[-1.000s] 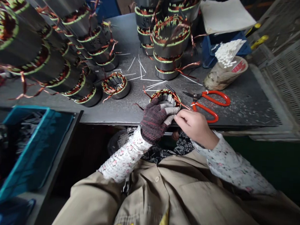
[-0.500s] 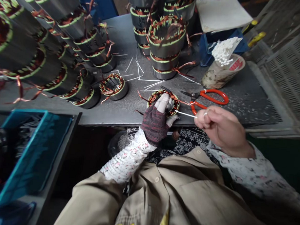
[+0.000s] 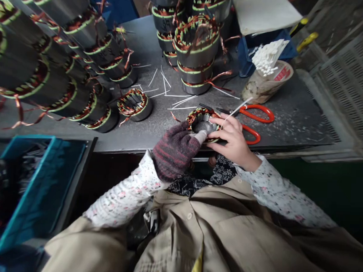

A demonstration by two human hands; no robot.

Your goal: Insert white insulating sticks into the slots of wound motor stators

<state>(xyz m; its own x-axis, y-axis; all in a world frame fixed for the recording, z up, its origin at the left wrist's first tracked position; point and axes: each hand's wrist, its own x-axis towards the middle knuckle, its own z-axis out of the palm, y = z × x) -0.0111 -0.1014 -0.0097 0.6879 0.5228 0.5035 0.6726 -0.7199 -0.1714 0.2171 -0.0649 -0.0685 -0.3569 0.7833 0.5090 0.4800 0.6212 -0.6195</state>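
A small motor stator (image 3: pixel 203 124), with copper windings and a pale green rim, stands at the table's front edge between my hands. My left hand (image 3: pixel 177 151), in a dark maroon striped glove with bare-looking pale fingertips, is closed around its left and front side, the thumb reaching over the near rim. Bare, my right hand (image 3: pixel 232 142) grips the stator's right side, fingers on the rim. A thin white strip (image 3: pixel 236 111) sticks up from among the right fingers; its lower end is hidden. Red-handled scissors (image 3: pixel 256 115) lie just beyond that hand, partly covered by it.
Stacked stators (image 3: pixel 196 57) rise behind, with taller stacks (image 3: pixel 81 95) at left. A single stator (image 3: pixel 137 106) stands nearer. Loose white strips (image 3: pixel 182 102) lie about the table (image 3: pixel 160 129). A cup (image 3: pixel 266 89) of white strips is at right, a teal bin (image 3: pixel 34 178) at lower left.
My right hand has moved left from beside the scissors onto the stator, and the white strip now points up. My left hand has shifted from over the stator's top to its left side.
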